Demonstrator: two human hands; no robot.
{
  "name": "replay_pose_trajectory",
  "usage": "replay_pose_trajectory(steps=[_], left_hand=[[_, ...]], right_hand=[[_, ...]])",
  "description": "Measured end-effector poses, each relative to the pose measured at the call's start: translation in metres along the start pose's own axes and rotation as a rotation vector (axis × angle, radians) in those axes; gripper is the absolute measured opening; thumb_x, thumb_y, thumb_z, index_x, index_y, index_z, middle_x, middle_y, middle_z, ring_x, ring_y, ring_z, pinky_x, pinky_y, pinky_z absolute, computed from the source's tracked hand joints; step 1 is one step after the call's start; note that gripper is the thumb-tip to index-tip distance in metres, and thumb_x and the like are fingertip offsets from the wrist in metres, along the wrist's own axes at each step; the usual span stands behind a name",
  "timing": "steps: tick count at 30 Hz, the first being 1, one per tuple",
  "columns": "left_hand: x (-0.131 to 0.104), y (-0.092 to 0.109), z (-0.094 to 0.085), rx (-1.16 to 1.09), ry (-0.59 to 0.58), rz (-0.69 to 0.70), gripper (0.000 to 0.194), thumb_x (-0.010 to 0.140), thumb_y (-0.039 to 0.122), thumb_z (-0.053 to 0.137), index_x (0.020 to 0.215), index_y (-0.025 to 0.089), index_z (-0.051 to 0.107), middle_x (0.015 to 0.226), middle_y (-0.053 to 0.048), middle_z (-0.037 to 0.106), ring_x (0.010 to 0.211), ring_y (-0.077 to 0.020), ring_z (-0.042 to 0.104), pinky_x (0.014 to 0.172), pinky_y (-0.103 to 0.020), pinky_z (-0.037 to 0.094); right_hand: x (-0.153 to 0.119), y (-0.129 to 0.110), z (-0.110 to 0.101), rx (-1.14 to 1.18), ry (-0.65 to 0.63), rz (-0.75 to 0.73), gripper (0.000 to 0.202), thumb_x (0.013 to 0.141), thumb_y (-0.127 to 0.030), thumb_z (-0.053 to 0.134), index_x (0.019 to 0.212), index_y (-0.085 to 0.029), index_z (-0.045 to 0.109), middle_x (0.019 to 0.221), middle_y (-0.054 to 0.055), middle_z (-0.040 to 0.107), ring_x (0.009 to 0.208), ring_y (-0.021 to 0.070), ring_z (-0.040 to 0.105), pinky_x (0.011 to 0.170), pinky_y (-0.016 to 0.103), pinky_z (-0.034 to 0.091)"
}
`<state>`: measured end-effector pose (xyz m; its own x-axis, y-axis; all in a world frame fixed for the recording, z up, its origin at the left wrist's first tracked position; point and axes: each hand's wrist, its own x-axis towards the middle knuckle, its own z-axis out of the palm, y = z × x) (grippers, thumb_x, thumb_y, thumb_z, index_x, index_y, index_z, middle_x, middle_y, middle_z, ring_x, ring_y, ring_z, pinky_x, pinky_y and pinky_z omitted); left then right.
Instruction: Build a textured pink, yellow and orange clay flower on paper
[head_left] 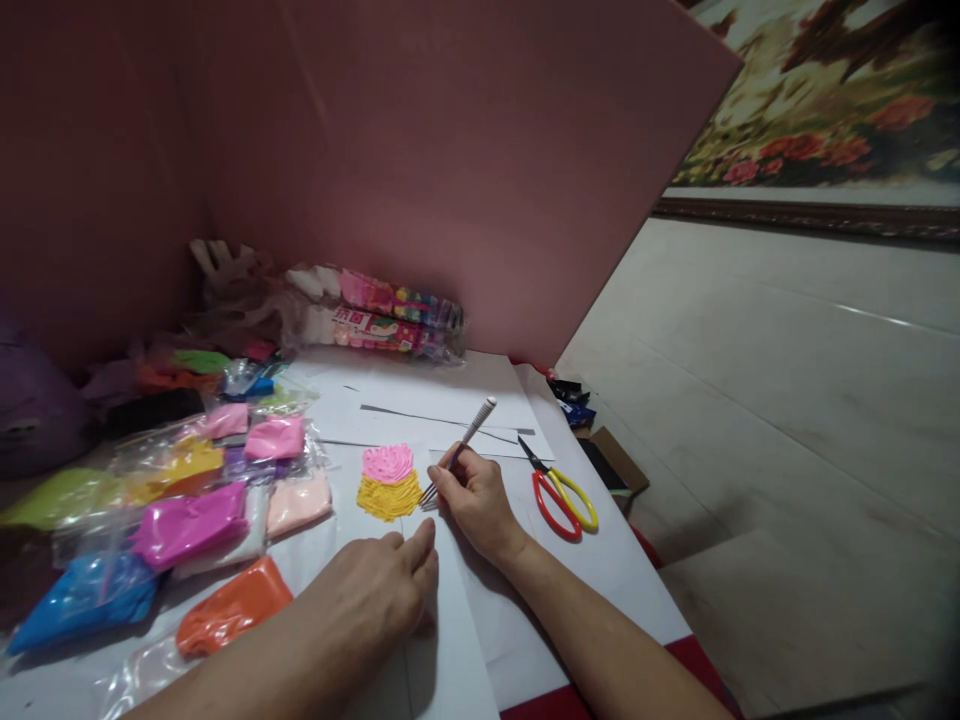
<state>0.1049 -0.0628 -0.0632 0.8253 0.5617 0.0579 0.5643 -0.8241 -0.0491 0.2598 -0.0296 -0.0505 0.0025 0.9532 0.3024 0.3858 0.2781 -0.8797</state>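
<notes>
My right hand is shut on a fork, its handle slanting up and right. The fork's tines point down at the right edge of a yellow clay patch with a ridged surface. Above that patch, touching it, lies a pink clay patch, textured too. Both sit on a white sheet of paper. My left hand rests on the sheet just below the yellow clay, index finger stretched out and nothing seen in it. Its underside is hidden.
Scissors with red and yellow handles lie right of my right hand. Bags of coloured clay, including magenta, orange and blue, crowd the left. Packaged clay stands at the back before a pink panel.
</notes>
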Motion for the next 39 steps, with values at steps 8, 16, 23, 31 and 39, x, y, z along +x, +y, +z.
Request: replay_pose_trajectory(steps=[8, 16, 23, 31, 39], left_hand=[[0.0, 0.001, -0.01, -0.008, -0.065, -0.007, 0.033, 0.077, 0.017, 0.063, 0.11, 0.014, 0.063, 0.119, -0.017, 0.06, 0.071, -0.0239, 0.064, 0.053, -0.033, 0.051], [-0.001, 0.0, -0.006, 0.013, -0.027, -0.001, 0.037, 0.076, 0.018, 0.065, 0.113, 0.013, 0.062, 0.126, -0.019, 0.058, 0.073, -0.0249, 0.064, 0.052, -0.032, 0.051], [-0.001, -0.001, 0.006, -0.02, 0.016, -0.004, 0.038, 0.076, 0.019, 0.064, 0.113, 0.012, 0.062, 0.128, -0.02, 0.056, 0.073, -0.0251, 0.064, 0.053, -0.033, 0.049], [0.0, -0.001, 0.013, -0.022, 0.048, -0.026, 0.036, 0.074, 0.02, 0.062, 0.11, 0.014, 0.063, 0.128, -0.02, 0.055, 0.071, -0.0226, 0.062, 0.053, -0.031, 0.048], [-0.001, -0.001, 0.001, -0.051, -0.041, -0.017, 0.04, 0.076, 0.019, 0.064, 0.115, 0.013, 0.06, 0.129, -0.021, 0.054, 0.076, -0.0249, 0.064, 0.058, -0.034, 0.052]], right_hand=[[0.002, 0.001, 0.0, -0.117, 0.022, -0.024, 0.015, 0.081, -0.022, 0.053, 0.066, -0.019, 0.052, 0.052, -0.004, 0.051, 0.048, 0.0108, 0.046, 0.05, 0.021, 0.037], [0.005, 0.004, 0.001, -0.197, 0.124, -0.004, 0.018, 0.081, -0.023, 0.052, 0.063, -0.02, 0.048, 0.051, -0.005, 0.049, 0.048, 0.0115, 0.045, 0.05, 0.022, 0.036], [0.004, 0.004, 0.0, -0.142, 0.139, -0.006, 0.018, 0.08, -0.025, 0.053, 0.064, -0.02, 0.049, 0.049, -0.005, 0.047, 0.046, 0.0108, 0.042, 0.047, 0.022, 0.035], [0.003, 0.003, 0.0, -0.141, 0.07, -0.023, 0.019, 0.08, -0.024, 0.053, 0.062, -0.02, 0.049, 0.049, -0.005, 0.049, 0.046, 0.0109, 0.044, 0.049, 0.022, 0.036], [0.004, 0.006, 0.0, -0.193, 0.189, -0.039, 0.019, 0.08, -0.024, 0.053, 0.062, -0.02, 0.048, 0.052, -0.005, 0.047, 0.048, 0.0109, 0.044, 0.047, 0.022, 0.034]])
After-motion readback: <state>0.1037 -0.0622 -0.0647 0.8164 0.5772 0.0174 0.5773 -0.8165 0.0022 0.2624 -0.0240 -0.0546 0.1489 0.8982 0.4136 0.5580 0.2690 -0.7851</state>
